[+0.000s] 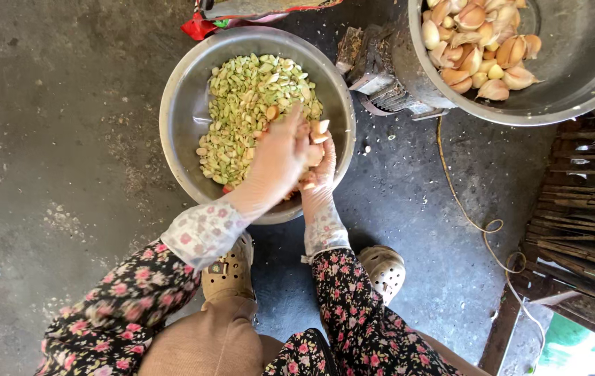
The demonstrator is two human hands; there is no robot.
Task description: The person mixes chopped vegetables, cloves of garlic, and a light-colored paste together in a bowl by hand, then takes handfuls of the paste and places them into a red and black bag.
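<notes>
Both gloved hands meet over the round steel bowl (179, 111) of pale green chopped garlic pieces (248, 104) on the grey concrete floor (53, 139). The left hand (276, 163) curls loosely over the right hand (319, 170), whose fingertips pinch a pale garlic clove (319, 128). A second steel basin (576, 76) of whole cloves (478, 42) sits upper right. A red-edged package (203, 24) peeks beyond the bowl's far rim.
</notes>
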